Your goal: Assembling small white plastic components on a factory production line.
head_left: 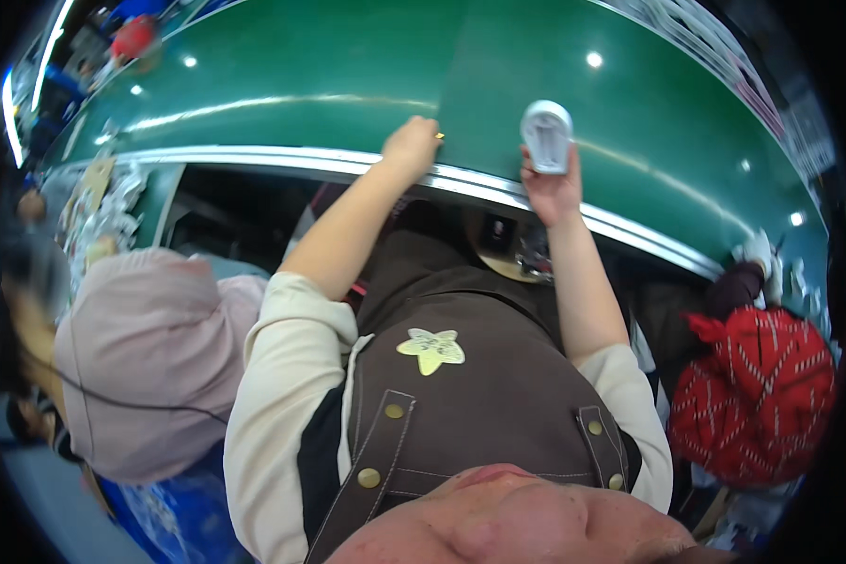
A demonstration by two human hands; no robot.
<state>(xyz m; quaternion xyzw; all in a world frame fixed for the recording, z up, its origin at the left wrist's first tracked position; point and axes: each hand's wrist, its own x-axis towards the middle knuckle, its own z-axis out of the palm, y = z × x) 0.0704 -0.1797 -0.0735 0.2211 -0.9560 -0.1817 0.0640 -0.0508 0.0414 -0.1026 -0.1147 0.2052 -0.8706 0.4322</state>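
Right hand (554,195): grips a white housing (546,139) at its lower end, leaving the recessed face uncovered.
Left hand (411,148): curled; contents, if any, unclear.
Housing's place: held up over the green bench (348,52).

White tube lights (53,54) are glaring at the upper left, and the green tabletop (503,56) is gleaming brightly, mirroring round hot spots and long pale streaks. Beneath the metal table edge (291,158), the space (235,211) is sinking into deep shadow. Near the middle, the white device (547,132) is showing fairly clearly, though its fine detail is softening. Toward the upper left, a red shape (133,38) is dissolving into blur. The fisheye lens is bowing the table edge, while black vignetting is swallowing the corners.
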